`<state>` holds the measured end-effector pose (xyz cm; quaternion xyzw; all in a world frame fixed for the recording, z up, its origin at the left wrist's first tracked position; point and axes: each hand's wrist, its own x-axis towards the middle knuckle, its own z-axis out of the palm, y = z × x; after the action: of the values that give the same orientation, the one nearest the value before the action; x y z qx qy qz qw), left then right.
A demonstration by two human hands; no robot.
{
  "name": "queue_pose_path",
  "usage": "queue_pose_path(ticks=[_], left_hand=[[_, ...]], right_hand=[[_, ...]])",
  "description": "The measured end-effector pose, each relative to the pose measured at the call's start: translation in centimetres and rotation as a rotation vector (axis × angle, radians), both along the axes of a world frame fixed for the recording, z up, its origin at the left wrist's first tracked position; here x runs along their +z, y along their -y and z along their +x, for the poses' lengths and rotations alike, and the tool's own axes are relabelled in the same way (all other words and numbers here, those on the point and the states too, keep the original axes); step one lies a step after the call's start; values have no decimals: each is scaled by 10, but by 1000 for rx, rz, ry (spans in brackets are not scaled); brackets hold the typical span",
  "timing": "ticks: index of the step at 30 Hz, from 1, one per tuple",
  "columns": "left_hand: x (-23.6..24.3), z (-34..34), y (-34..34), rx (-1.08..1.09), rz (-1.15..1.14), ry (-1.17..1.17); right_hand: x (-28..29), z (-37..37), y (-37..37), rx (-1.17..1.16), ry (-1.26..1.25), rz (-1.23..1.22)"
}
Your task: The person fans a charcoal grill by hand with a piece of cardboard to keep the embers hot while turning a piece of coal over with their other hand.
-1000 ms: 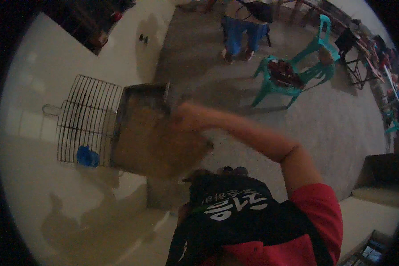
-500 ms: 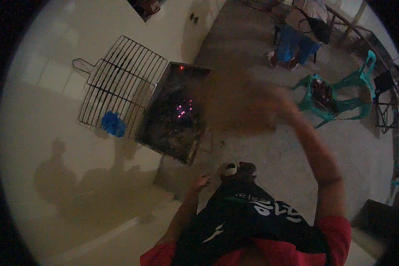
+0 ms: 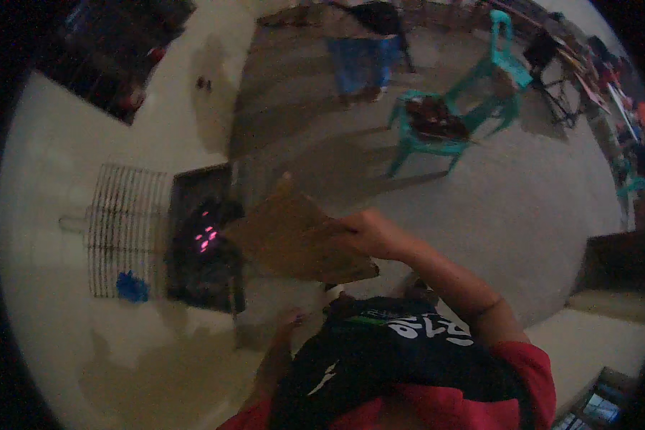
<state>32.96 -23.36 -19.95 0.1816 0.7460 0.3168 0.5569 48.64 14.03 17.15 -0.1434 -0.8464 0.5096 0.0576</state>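
Note:
My right hand point(image 3: 373, 233) grips the near right edge of a brown piece of cardboard point(image 3: 294, 233), with the thumb on top. The flat sheet is held out over the floor, its left corner close to a dark grill box point(image 3: 186, 279). Several pinkish embers point(image 3: 206, 236) glow among dark coals in that box. Down by my left side, my left hand point(image 3: 290, 317) is low and apart from the cardboard; its fingers are too dim and blurred to read. A wire grill rack point(image 3: 125, 229) with a looped handle lies left of the box.
A crumpled blue thing point(image 3: 132, 286) rests on the rack's near corner. Ahead stand green plastic chairs point(image 3: 426, 143), the nearer holding a dark reddish pile point(image 3: 433, 118). At the far side, blue cloth point(image 3: 365, 64) shows near a seated person's legs. Clutter lines the right edge.
The cardboard was a smear of motion before and now shows clearly. My view has turned, so the grill box and chairs sit further left. The right hand still holds the sheet.

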Motion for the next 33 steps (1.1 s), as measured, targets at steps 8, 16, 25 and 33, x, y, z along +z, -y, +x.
queue_pose_path(ticks=[8,16,25,33], left_hand=[[-8,75,-193,-849,182,-684],[79,263,-522,-297,63,64],[0,299,-680,-319,-393,-7],[49,383,-860,-361,-182,102]], right_hand=[[13,216,-127,-422,5,-25],[-42,415,-265,-806,13,-27],[-70,543,-446,-1208,-21,-225],[-2,568,-621,-1246,181,29]])
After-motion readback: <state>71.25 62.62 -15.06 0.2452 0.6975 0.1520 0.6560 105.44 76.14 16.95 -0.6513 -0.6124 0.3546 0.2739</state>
